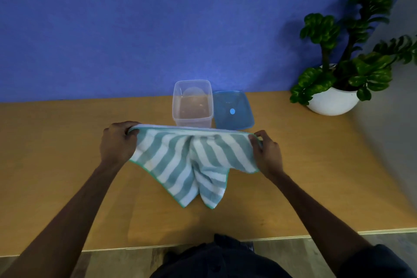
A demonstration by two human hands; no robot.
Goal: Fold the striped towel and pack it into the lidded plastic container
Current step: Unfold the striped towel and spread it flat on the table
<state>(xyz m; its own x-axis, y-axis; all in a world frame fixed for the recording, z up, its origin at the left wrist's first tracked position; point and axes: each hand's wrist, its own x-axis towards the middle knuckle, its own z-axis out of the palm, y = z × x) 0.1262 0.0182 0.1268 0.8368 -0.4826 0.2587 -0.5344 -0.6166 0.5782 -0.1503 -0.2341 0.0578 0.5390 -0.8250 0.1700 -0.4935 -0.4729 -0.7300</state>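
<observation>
Now | container [193,102] open, empty | lid [232,110] beside | towel [191,160] held

A wooden table [67,165] with a pale front edge carries everything, butting against a blue wall at its far side. A clear container [192,102], open at the top, stands upright near the far edge, about midway along it. Just right of the container, a blue lid [232,110] lies flat on the wood, close beside it; whether they touch cannot be told. Well to the right of the container, at the table's far right corner, sits a round white pot [331,102] holding a leafy green plant. The table near and left of the container is bare wood.
</observation>
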